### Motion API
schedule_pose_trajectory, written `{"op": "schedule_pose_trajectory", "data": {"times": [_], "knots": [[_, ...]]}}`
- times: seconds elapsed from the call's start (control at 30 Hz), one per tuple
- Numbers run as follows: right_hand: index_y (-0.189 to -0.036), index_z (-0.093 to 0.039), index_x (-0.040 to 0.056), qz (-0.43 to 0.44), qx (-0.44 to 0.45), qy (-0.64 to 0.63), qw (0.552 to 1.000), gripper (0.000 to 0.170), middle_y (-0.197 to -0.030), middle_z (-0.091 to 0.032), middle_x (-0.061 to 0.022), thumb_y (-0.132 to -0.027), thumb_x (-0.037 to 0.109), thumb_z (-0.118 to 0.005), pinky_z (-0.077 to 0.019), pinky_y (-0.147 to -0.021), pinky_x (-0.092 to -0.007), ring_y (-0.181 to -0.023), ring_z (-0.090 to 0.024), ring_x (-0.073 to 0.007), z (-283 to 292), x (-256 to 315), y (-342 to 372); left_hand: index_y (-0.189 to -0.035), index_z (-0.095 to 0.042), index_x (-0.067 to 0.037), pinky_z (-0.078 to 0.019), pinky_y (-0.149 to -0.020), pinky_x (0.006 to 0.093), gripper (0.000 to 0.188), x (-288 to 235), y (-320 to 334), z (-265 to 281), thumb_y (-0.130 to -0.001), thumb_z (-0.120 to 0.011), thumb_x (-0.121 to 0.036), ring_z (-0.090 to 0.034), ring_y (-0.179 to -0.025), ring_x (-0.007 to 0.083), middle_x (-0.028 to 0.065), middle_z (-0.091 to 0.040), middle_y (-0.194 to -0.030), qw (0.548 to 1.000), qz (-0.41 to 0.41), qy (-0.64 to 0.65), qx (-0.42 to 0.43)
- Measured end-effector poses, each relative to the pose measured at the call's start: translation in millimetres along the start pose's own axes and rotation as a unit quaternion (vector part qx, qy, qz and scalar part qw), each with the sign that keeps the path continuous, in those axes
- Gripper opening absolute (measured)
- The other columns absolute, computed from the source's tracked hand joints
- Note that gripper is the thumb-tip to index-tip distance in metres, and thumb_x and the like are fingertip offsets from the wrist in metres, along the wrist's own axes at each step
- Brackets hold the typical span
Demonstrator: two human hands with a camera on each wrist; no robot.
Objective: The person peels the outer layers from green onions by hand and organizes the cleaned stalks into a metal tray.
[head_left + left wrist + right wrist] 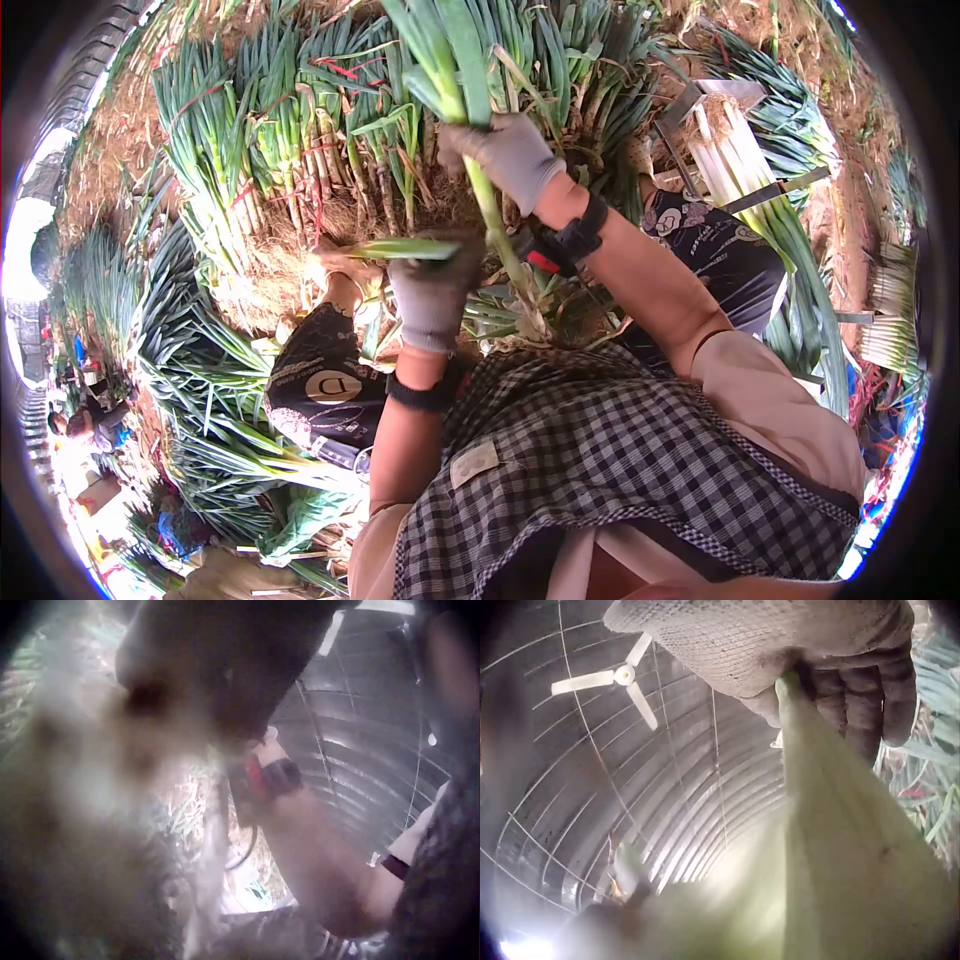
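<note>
In the head view my right hand [505, 160], in a pale knit glove, grips a long green onion [488, 205] around its stalk. Its green leaves rise beyond the hand, and the root end slants down toward the apron. The right wrist view shows the gloved fingers [847, 697] curled round the pale green stalk [855, 840], which looms large and blurred. To the left, my gloved left hand [430, 300] holds a loose green leaf strip [395, 248] that sticks out to the left. Blur and the dark glove [217, 675] fill much of the left wrist view.
Bundles of green onions [320, 130] tied with red stand ahead, roots toward me. More green onions [200, 350] lie in a heap at the left. On the right, a metal rack [775, 192] carries trimmed green onions [735, 150]. The person's knees flank the work.
</note>
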State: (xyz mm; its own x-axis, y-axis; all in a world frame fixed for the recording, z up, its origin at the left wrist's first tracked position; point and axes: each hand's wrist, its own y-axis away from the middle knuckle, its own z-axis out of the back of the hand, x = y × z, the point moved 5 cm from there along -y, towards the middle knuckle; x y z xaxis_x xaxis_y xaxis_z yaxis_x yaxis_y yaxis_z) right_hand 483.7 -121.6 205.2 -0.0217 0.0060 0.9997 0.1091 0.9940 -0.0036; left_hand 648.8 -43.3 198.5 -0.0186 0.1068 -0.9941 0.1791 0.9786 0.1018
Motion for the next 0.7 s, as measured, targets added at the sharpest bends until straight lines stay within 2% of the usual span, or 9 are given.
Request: {"op": "schedule_pose_trajectory", "data": {"times": [0.03, 0.07, 0.13, 0.23, 0.37, 0.47, 0.57, 0.67, 0.7], "knots": [[-0.094, -0.067, -0.0035, -0.003, -0.005, -0.064, 0.998, 0.02, -0.08, -0.068, -0.0114, -0.088, 0.015, -0.065, -0.0534, -0.07, -0.0307, -0.072, -0.065, -0.0179, 9, -7, -6, -0.075, -0.066, -0.002, -0.0447, -0.048, 0.0221, 0.004, 7, 10, -2, -0.078, -0.068, -0.001, -0.056, -0.055, 0.0076, 0.003, -0.063, -0.064, 0.998, 0.063, 0.011, 0.025], [-0.096, -0.066, -0.0052, -0.003, -0.038, -0.069, 0.997, 0.02, -0.078, -0.067, -0.0141, -0.089, 0.013, -0.063, -0.0551, -0.068, -0.033, -0.073, -0.066, -0.0215, 17, 15, 1, -0.071, -0.065, -0.003, -0.0442, -0.047, 0.0228, 0.009, 12, 21, -2, -0.079, -0.067, -0.005, -0.056, -0.054, 0.007, 0.0009, -0.06, -0.06, 0.989, 0.014, -0.104, 0.107], [-0.099, -0.064, -0.0059, 0.024, -0.052, -0.135, 0.989, 0.023, -0.08, -0.066, -0.0135, -0.088, 0.015, -0.065, -0.0565, -0.069, -0.0348, -0.072, -0.067, -0.0243, 34, 24, -2, -0.075, -0.067, 0.0, -0.0416, -0.045, 0.0238, 0.014, 35, 50, 7, -0.082, -0.067, -0.012, -0.053, -0.05, 0.0061, 0.0003, -0.06, -0.059, 0.957, 0.133, -0.157, 0.202], [-0.106, -0.059, -0.0065, 0.055, -0.021, -0.154, 0.986, 0.033, -0.09, -0.066, -0.0171, -0.088, 0.022, -0.065, -0.0603, -0.068, -0.0406, -0.076, -0.069, -0.0265, 48, 31, -3, -0.079, -0.069, 0.001, -0.0401, -0.045, 0.0231, 0.018, 51, 61, 41, -0.083, -0.07, -0.017, -0.053, -0.05, 0.0059, 0.0007, -0.061, -0.06, 0.95, 0.277, -0.037, 0.143], [-0.106, -0.059, -0.0061, 0.05, 0.039, -0.182, 0.981, 0.047, -0.085, -0.067, -0.0156, -0.087, 0.037, -0.066, -0.0572, -0.076, -0.0404, -0.083, -0.068, -0.0273, 28, 54, 21, -0.085, -0.07, 0.002, -0.0391, -0.046, 0.0218, 0.026, 17, 30, 87, -0.086, -0.069, -0.024, -0.052, -0.052, 0.0048, 0.0038, -0.066, -0.064, 0.96, 0.102, -0.26, -0.027], [-0.11, -0.059, -0.0037, 0.037, 0.093, -0.146, 0.984, 0.059, -0.088, -0.069, -0.0175, -0.092, 0.052, -0.051, -0.0532, -0.064, -0.0306, -0.082, -0.069, -0.0254, 4, 63, 37, -0.084, -0.07, 0.002, -0.0363, -0.045, 0.0207, 0.032, -25, 12, 65, -0.089, -0.065, -0.029, -0.049, -0.05, 0.0036, 0.0042, -0.066, -0.065, 0.982, -0.036, -0.182, -0.045], [-0.103, -0.062, -0.0049, 0.042, 0.131, -0.195, 0.971, 0.051, -0.084, -0.068, -0.0178, -0.092, 0.044, -0.056, -0.0556, -0.07, -0.0325, -0.078, -0.068, -0.0245, -18, 76, 51, -0.094, -0.068, -0.001, -0.0318, -0.044, 0.0192, 0.04, -35, 3, 20, -0.091, -0.059, -0.04, -0.046, -0.048, 0.0048, -0.0024, -0.055, -0.057, 0.994, 0.01, 0.009, 0.108], [-0.107, -0.062, -0.002, -0.012, 0.175, -0.192, 0.966, 0.047, -0.085, -0.069, -0.0156, -0.095, 0.042, -0.052, -0.0548, -0.073, -0.0313, -0.077, -0.068, -0.0226, -29, 70, 58, -0.1, -0.06, 0.0, -0.0393, -0.05, 0.0175, 0.04, -24, 1, -5, -0.093, -0.057, -0.039, -0.053, -0.059, 0.0048, -0.0024, -0.058, -0.073, 0.972, 0.066, 0.162, 0.156], [-0.109, -0.062, -0.0011, 0.176, 0.187, -0.014, 0.966, 0.046, -0.091, -0.069, -0.0136, -0.096, 0.041, -0.05, -0.0534, -0.075, -0.0304, -0.082, -0.067, -0.0208, -24, 77, 61, -0.1, -0.06, 0.0, -0.0393, -0.05, 0.0175, 0.04, -21, 0, -7, -0.093, -0.057, -0.039, -0.053, -0.059, 0.0048, -0.0024, -0.058, -0.073, 0.972, 0.067, 0.164, 0.156]]}}
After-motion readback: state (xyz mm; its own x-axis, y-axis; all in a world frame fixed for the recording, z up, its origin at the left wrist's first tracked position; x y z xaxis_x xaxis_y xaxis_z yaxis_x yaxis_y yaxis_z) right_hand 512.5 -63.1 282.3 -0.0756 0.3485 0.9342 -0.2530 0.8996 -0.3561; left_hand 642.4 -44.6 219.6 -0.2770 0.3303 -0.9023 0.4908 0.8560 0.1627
